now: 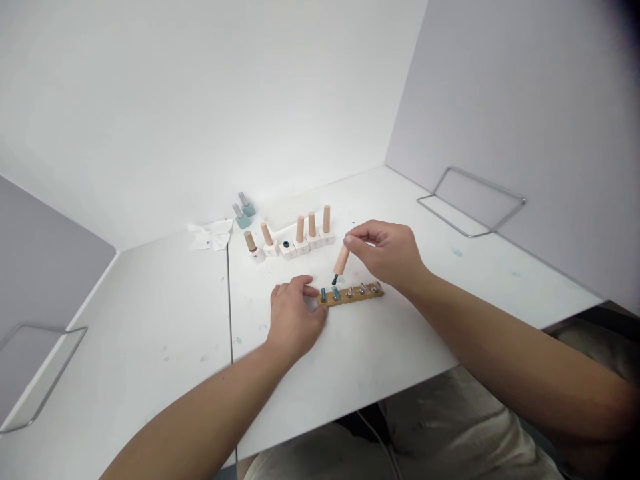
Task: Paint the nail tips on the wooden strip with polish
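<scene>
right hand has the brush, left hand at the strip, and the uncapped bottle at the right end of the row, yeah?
Not quite: the head view shows the uncapped bottle between capped ones. The right hand does have the brush, and the left hand is at the strip.

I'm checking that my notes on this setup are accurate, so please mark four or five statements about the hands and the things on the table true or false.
1. The right hand holds a brush cap above the wooden strip. True.
2. The left hand is lifted well away from the strip. False: the left hand is at the strip's left end.
3. One white bottle stands uncapped. True.
4. All the nail tips look teal. False: only the two leftmost nail tips do.
5. The crumpled tissue lies left of the bottles. True.
</scene>
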`<action>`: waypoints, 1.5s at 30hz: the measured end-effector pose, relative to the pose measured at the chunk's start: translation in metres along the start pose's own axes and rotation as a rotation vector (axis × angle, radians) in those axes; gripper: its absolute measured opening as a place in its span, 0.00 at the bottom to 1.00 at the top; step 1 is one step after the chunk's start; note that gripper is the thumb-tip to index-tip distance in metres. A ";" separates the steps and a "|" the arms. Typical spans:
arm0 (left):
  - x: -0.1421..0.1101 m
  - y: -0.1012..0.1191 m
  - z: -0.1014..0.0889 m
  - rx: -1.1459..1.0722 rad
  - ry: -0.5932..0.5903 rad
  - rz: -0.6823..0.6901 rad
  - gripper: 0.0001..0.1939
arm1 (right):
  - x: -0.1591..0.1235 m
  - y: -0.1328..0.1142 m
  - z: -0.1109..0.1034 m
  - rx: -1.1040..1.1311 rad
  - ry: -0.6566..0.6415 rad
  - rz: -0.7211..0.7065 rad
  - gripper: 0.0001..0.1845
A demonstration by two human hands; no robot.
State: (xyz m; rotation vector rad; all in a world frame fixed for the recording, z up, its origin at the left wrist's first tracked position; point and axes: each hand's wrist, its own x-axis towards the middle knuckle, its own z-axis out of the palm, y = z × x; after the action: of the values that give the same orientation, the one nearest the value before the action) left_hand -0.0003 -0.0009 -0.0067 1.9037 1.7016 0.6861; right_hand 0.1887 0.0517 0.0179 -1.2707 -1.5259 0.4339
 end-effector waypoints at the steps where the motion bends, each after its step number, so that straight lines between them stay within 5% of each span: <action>1: 0.000 0.000 0.000 0.000 0.001 0.001 0.23 | 0.000 0.000 0.000 0.024 -0.012 -0.007 0.07; 7: 0.002 -0.001 0.001 0.000 0.004 0.004 0.24 | -0.001 -0.002 0.000 -0.013 -0.175 -0.027 0.07; 16: 0.001 0.002 -0.001 0.007 0.003 -0.006 0.23 | 0.000 -0.004 0.001 -0.043 0.041 -0.011 0.08; 23: 0.002 0.000 0.000 0.004 0.000 0.003 0.23 | -0.002 -0.006 0.002 -0.020 -0.162 -0.100 0.07; 31: 0.002 0.002 0.000 0.005 0.004 0.001 0.23 | -0.002 -0.010 0.003 -0.087 0.033 -0.022 0.09; 38: 0.002 0.000 0.000 0.006 0.001 0.003 0.23 | -0.003 -0.010 0.002 -0.024 -0.168 -0.123 0.07; 45: 0.001 0.000 0.001 -0.002 -0.001 -0.005 0.23 | -0.001 -0.010 0.003 -0.116 -0.007 -0.060 0.11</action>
State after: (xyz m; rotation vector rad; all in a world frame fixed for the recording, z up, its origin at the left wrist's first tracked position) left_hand 0.0004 0.0001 -0.0075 1.8976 1.7041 0.6845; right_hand 0.1813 0.0480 0.0243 -1.3102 -1.6102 0.3150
